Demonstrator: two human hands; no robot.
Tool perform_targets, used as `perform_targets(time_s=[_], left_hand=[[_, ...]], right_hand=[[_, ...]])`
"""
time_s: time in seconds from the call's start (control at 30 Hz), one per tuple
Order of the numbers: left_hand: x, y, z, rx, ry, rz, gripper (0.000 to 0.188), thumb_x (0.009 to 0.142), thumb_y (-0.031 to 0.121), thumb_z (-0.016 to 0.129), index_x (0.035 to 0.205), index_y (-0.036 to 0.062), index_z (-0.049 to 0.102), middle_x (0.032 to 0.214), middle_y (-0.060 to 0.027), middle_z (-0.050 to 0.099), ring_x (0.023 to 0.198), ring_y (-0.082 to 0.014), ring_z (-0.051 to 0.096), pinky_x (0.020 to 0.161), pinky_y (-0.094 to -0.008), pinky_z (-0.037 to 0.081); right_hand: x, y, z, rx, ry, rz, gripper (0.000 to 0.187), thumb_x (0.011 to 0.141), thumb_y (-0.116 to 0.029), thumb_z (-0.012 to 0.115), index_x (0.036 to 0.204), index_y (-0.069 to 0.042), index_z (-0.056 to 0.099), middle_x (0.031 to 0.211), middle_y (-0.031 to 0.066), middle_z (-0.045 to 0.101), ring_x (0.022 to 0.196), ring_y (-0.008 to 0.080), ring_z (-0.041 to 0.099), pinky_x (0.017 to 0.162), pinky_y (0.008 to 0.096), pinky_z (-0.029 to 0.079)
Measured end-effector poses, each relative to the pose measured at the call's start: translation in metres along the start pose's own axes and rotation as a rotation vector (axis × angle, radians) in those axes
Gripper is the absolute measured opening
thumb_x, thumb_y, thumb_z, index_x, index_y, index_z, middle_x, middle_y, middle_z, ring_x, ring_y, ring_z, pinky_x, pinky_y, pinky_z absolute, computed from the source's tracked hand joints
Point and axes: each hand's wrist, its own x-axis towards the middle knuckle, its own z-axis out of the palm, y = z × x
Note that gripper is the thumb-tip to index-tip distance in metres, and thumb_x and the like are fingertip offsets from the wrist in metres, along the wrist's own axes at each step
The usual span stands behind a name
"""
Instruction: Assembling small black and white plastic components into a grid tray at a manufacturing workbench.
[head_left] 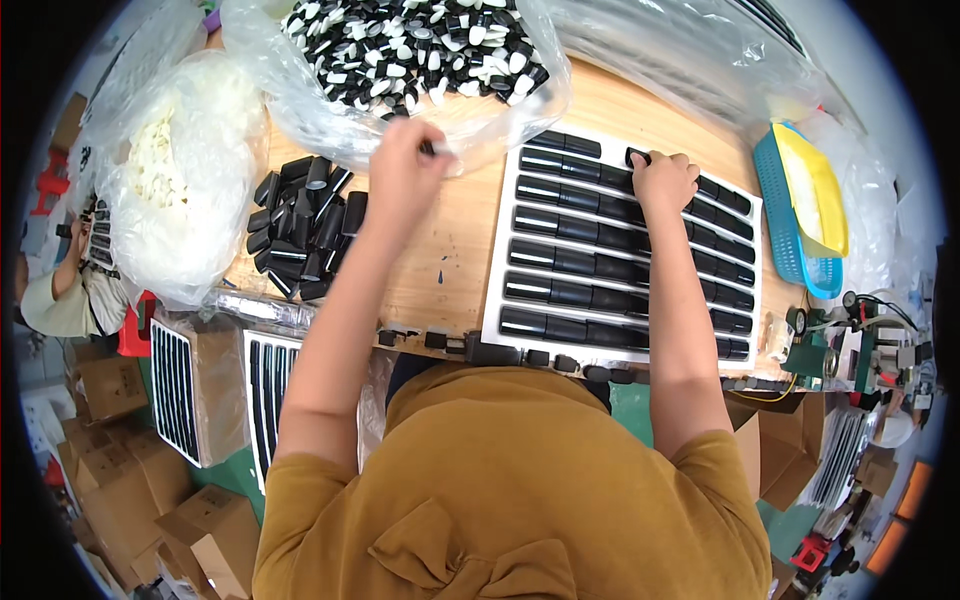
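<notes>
My left hand (408, 165) is raised over the table in front of the clear plastic bag (300, 130), its fingers pinched on a small black piece (428, 148), mostly hidden. Small black and white pieces (420, 50) fill that bag. On the right, my right hand (665, 182) closes on a black tube (636, 156) at the top row of a white tray (496, 290). Rows of glossy black tubes (575, 262) lie across this tray; my right forearm covers part of them. Left of the tray is a loose pile of short black cylinders (300, 228).
A milky plastic bag (180, 190) of pale pieces stands at the left. A blue basket (780, 220) with a yellow tray (808, 190) sits at the right, near a green machine (822, 355). Cardboard boxes (130, 470) and filled trays (172, 390) stand below; another person (75, 290) works at far left.
</notes>
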Motion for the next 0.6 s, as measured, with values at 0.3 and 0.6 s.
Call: perform_targets(time_s=[0.3, 0.6], left_hand=[[-0.116, -0.012, 0.011, 0.011, -0.08, -0.075, 0.032, 0.071, 0.006, 0.084, 0.097, 0.0047, 0.066, 0.1, -0.0095, 0.065, 0.099, -0.0265, 0.061, 0.085, -0.0355, 0.049], [-0.122, -0.023, -0.001, -0.068, -0.142, -0.061, 0.029, 0.072, 0.005, 0.081, 0.098, 0.0063, 0.068, 0.109, -0.008, 0.063, 0.118, -0.0318, 0.055, 0.099, -0.0407, 0.045]], right_hand=[[0.026, 0.035, 0.001, 0.166, -0.122, -0.082, 0.04, 0.078, -0.044, 0.08, 0.115, -0.027, 0.075, 0.126, 0.0118, 0.059, 0.123, 0.0353, 0.047, 0.101, 0.0496, 0.039], [0.022, 0.041, -0.002, 0.253, 0.006, -0.328, 0.033, 0.078, -0.029, 0.082, 0.1, -0.008, 0.067, 0.091, 0.0107, 0.07, 0.092, 0.0312, 0.064, 0.091, 0.0465, 0.043]])
